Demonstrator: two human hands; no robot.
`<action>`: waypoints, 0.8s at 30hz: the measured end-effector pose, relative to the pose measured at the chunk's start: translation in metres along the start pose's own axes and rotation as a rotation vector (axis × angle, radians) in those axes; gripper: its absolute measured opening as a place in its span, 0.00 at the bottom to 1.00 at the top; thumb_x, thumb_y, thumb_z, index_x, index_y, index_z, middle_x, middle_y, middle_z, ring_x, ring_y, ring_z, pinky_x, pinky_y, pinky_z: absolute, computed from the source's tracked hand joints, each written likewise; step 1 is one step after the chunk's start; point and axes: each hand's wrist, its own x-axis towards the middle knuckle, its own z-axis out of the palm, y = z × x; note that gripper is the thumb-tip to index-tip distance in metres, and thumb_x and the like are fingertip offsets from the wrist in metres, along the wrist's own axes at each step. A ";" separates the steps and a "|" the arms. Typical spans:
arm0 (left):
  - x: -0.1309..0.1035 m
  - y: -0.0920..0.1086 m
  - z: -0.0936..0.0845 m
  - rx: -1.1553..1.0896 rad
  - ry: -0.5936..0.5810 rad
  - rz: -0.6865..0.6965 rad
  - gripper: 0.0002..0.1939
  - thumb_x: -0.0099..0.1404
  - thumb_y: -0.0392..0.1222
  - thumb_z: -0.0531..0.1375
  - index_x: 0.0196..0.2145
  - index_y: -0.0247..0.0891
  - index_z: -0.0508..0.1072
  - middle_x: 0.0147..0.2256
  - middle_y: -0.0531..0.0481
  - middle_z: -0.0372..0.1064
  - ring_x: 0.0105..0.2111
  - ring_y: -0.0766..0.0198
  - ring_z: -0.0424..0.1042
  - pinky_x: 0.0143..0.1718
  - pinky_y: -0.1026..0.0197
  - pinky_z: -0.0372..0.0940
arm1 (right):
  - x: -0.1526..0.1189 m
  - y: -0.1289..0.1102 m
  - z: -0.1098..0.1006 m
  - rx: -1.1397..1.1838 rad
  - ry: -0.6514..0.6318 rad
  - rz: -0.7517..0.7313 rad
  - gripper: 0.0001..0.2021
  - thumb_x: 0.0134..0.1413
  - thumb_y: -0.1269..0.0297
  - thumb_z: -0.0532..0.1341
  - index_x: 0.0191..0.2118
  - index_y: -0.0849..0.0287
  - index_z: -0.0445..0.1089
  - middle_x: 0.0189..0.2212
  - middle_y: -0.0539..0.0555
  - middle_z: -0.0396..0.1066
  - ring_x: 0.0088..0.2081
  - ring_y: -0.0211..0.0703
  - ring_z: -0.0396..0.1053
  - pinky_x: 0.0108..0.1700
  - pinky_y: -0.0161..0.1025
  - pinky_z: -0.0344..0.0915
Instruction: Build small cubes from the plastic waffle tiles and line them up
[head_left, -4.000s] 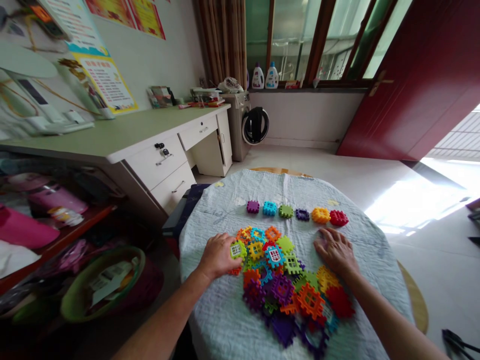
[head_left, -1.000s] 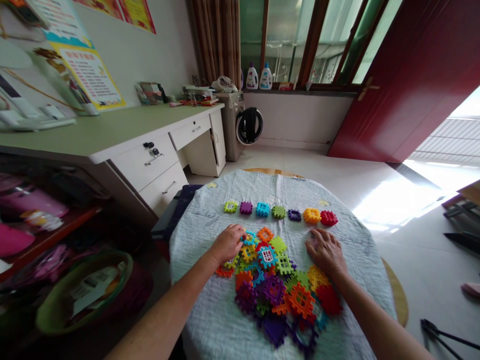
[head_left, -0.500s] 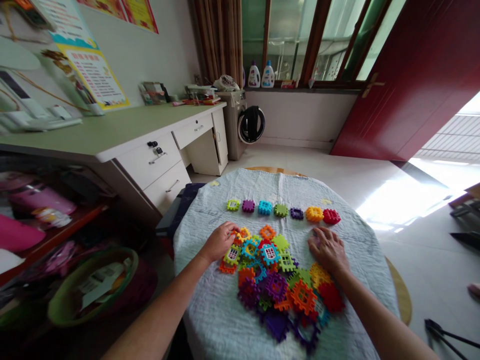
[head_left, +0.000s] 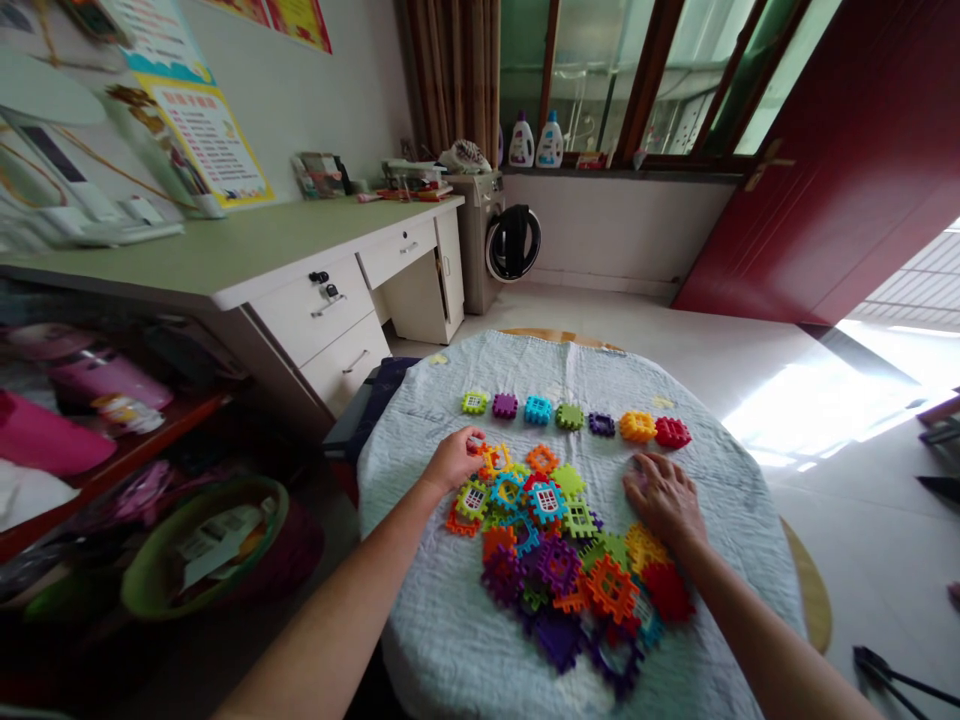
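Observation:
A heap of colourful plastic interlocking blocks, many with window-like cutouts, lies on the cloth-covered table. My left hand is at the heap's upper left, its fingers curled together beside an orange and yellow piece; what is between the fingertips is hidden. Resting flat with fingers spread, my right hand touches the cloth to the right of the heap, near a yellow block. Beyond the hands runs a row of small block stacks, from a light green one through a blue one to a red one.
The round table wears a pale blue tablecloth. At left stand a desk with drawers and a green basket. A washing machine with its door open is behind; a red door stands at right.
My left hand has moved slightly up and away from the heap's left side, its fingers more curled. The right hand stays on the cloth. The view has shifted a little.

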 end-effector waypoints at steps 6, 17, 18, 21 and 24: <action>-0.015 0.008 -0.012 0.271 0.334 0.232 0.15 0.60 0.28 0.53 0.41 0.39 0.72 0.40 0.47 0.71 0.44 0.59 0.69 0.49 0.57 0.64 | 0.000 0.000 0.001 0.004 0.020 -0.007 0.22 0.63 0.50 0.50 0.56 0.54 0.65 0.56 0.57 0.64 0.55 0.54 0.61 0.55 0.50 0.58; -0.019 0.015 -0.013 0.461 0.041 0.328 0.23 0.56 0.29 0.55 0.49 0.39 0.73 0.47 0.46 0.71 0.47 0.55 0.66 0.52 0.54 0.62 | 0.001 0.003 0.005 0.022 0.040 -0.016 0.21 0.62 0.51 0.52 0.56 0.54 0.65 0.55 0.57 0.65 0.55 0.54 0.60 0.55 0.50 0.57; -0.016 0.023 -0.009 0.456 0.040 0.350 0.22 0.57 0.29 0.55 0.49 0.40 0.73 0.47 0.46 0.71 0.47 0.55 0.66 0.52 0.54 0.62 | 0.001 0.003 0.005 0.022 0.036 -0.015 0.21 0.62 0.51 0.52 0.56 0.54 0.65 0.55 0.57 0.65 0.55 0.55 0.60 0.55 0.50 0.57; -0.004 0.051 0.010 0.469 -0.019 0.444 0.20 0.60 0.30 0.54 0.49 0.40 0.72 0.47 0.46 0.71 0.47 0.56 0.67 0.51 0.55 0.62 | 0.001 0.003 0.005 0.023 0.024 -0.013 0.22 0.62 0.51 0.51 0.56 0.55 0.65 0.55 0.57 0.65 0.55 0.54 0.60 0.55 0.50 0.57; 0.010 0.076 0.031 0.603 -0.157 0.542 0.17 0.62 0.30 0.52 0.47 0.40 0.72 0.47 0.45 0.71 0.48 0.55 0.67 0.49 0.54 0.63 | 0.001 0.002 0.004 0.027 0.021 -0.006 0.21 0.62 0.51 0.51 0.56 0.54 0.65 0.56 0.57 0.65 0.56 0.54 0.60 0.55 0.49 0.57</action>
